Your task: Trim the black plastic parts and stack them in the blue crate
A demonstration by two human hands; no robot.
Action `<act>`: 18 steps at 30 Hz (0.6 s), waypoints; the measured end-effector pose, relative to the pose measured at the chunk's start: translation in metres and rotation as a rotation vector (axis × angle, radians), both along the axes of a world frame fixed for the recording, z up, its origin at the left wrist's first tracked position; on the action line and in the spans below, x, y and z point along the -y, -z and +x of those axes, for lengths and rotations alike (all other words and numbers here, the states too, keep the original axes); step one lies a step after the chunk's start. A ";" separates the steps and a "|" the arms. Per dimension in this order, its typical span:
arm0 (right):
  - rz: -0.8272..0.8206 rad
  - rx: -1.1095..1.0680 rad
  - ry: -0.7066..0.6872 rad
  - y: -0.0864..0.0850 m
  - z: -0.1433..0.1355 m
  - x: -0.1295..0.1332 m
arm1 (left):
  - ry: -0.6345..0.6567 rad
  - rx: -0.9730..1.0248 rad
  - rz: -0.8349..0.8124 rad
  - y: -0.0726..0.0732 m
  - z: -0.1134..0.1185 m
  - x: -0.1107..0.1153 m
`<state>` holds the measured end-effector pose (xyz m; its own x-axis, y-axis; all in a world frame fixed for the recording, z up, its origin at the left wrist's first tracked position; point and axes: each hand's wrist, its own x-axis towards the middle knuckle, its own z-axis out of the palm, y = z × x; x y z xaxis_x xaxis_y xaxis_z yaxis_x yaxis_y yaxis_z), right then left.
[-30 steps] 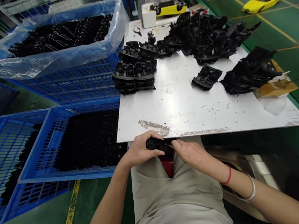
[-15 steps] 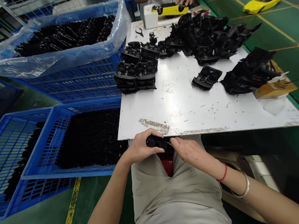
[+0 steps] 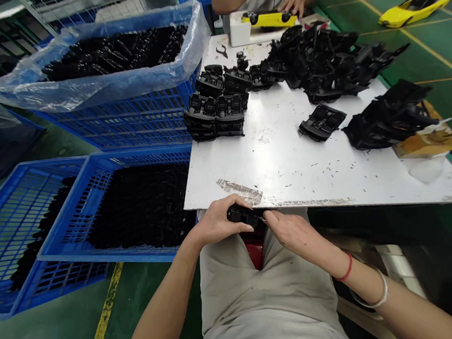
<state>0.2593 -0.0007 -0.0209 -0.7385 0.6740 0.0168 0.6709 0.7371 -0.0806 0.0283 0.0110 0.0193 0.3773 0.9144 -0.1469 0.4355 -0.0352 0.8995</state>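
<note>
Two hands (image 3: 258, 230) clamped on one black part (image 3: 241, 216), no legible writing.

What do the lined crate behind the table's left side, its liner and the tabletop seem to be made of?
Crate: probably molded blue plastic, given its regular slatted openings.
Liner: thin plastic film, glossy, see-through and wrinkled.
Tabletop: smooth white laminate or painted board; glare shows gloss, material uncertain.

Yellow toy car (image 3: 416, 9) on green surface (image 3: 446, 44), pliers (image 3: 222, 51), co-worker's hand (image 3: 293, 2) by upturned yellow car (image 3: 271, 20)
</note>
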 end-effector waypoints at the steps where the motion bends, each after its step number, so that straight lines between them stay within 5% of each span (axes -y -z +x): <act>1: -0.002 0.000 -0.001 0.000 -0.001 -0.001 | 0.003 0.002 0.007 0.001 0.000 0.000; 18: -0.006 0.000 -0.010 0.000 -0.002 -0.003 | 0.023 0.033 0.015 0.005 -0.003 0.000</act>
